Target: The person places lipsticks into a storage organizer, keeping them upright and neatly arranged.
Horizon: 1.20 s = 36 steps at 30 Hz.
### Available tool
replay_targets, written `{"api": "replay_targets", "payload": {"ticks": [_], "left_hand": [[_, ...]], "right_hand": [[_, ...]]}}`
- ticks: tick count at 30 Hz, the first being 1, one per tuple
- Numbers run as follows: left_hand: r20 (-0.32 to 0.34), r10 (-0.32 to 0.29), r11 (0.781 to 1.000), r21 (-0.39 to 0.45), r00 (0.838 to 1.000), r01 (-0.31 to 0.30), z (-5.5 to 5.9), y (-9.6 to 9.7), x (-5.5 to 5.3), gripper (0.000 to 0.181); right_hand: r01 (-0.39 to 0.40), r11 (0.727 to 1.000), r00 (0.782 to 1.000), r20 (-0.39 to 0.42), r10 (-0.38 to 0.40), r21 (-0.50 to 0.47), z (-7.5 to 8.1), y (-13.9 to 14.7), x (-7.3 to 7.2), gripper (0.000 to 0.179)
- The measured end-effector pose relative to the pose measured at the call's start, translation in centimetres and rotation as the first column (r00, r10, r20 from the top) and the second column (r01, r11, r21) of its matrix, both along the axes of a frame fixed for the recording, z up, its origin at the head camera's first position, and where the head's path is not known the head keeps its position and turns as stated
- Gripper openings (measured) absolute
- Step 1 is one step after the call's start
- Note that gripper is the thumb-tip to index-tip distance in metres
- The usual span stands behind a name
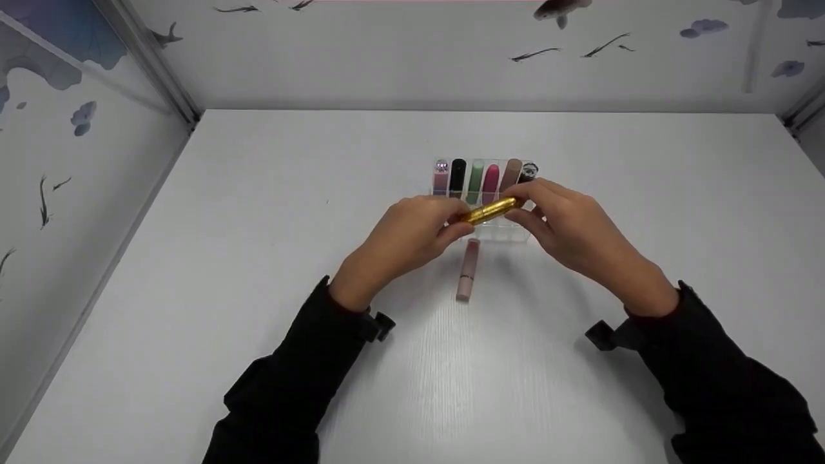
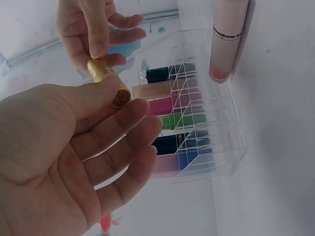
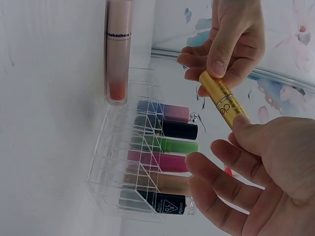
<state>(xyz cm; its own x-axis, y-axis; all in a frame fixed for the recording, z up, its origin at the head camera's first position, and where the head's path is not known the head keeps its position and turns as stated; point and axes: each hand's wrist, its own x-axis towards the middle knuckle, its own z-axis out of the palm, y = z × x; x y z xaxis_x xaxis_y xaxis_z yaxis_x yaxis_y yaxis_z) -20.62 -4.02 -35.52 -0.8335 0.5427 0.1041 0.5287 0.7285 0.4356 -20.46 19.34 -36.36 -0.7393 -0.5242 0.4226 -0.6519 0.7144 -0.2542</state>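
Observation:
A shiny gold lipstick tube (image 1: 491, 211) is held between both hands above the front of a clear acrylic organizer (image 1: 512, 233). My left hand (image 1: 412, 231) pinches one end between thumb and index finger. At the other end, the thumb and fingertips of my right hand (image 1: 573, 229) pinch it. The right wrist view shows dark lettering on the gold tube (image 3: 224, 101) and a seam ring near its middle. A pink lip gloss tube (image 1: 468, 270) lies on the table just in front of the organizer, with print around its middle (image 3: 118, 37).
Several cosmetic tubes stand in the organizer's back row, among them a black one (image 1: 457, 175), a green one (image 1: 475, 177), a magenta one (image 1: 491, 180) and a brown one (image 1: 511, 173). White patterned panels (image 1: 399, 58) rise behind and left of the white table (image 1: 258, 225).

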Motion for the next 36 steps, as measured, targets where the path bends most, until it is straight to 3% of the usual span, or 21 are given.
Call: {"api": "replay_targets", "payload": {"ticks": [22,36], "left_hand": [[-0.033,-0.052,0.998,-0.041,0.998,0.051,-0.8,0.7,0.2,0.027],[0.019,-0.089,0.996,-0.005,0.996,0.089,-0.6,1.5,0.9,0.028]], "right_hand": [[0.011,1.0,0.999,0.039,-0.012,0.026,0.1,-0.2,0.1,0.031],[-0.003,1.0,0.999,0.037,0.003,-0.017,0.2,-0.2,0.3,0.031]]}}
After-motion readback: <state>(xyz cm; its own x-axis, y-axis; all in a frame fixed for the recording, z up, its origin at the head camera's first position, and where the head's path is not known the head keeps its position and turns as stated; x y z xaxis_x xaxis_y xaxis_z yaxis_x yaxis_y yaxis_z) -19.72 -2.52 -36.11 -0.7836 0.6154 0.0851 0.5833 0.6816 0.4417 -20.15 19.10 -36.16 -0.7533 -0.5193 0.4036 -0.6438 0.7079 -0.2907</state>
